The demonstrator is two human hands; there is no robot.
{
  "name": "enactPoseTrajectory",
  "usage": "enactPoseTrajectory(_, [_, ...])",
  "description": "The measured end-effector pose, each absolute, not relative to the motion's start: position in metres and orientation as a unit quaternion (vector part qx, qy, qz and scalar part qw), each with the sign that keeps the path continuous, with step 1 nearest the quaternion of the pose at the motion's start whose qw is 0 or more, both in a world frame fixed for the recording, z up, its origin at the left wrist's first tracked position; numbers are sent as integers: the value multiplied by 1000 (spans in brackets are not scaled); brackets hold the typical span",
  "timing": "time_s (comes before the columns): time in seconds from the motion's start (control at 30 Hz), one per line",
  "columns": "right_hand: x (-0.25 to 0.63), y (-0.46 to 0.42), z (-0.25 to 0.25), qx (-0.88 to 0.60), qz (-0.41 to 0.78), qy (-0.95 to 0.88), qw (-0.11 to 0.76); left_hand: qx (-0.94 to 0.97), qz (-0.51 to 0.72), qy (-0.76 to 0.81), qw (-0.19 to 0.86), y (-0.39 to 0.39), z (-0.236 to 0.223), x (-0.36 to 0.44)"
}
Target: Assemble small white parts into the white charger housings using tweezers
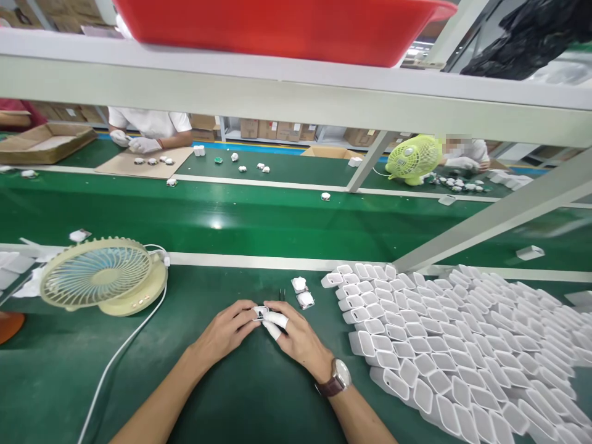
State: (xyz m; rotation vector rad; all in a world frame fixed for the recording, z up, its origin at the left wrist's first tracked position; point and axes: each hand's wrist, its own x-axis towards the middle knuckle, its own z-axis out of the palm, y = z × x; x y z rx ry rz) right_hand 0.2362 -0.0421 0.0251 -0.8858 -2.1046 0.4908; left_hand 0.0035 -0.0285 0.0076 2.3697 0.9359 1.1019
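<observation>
My left hand and my right hand meet above the green bench, fingers closed around a small white part with a shiny, dark-marked side. Fingertips cover much of it, so its exact kind is unclear. White finger covers wrap two fingers of my right hand, and a watch is on that wrist. Two thin dark prongs show just beyond the right fingers; what they belong to is hidden. Close by on the bench lie two small white assemblies.
Many white open-ended housings stand packed at the right. A cream fan with its cable is at the left. Beyond runs a green conveyor belt; co-workers' gloved hands are across it. Overhead, a shelf carries a red bin.
</observation>
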Motion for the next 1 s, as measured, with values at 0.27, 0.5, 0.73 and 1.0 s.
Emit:
enactPoseTrajectory(0.27, [238,-43,20,-352,200,-833,377,839,405,331,151,-30,9,4])
enactPoseTrajectory(0.5, [237,-44,18,-344,184,-833,393,839,419,319,135,-32,12,6])
enactPoseTrajectory(0.73, [237,-46,23,-332,154,-843,394,842,419,316,124,-34,16,4])
enactPoseTrajectory(1.0, [236,-48,29,-342,157,-845,380,824,451,313,142,-34,22,5])
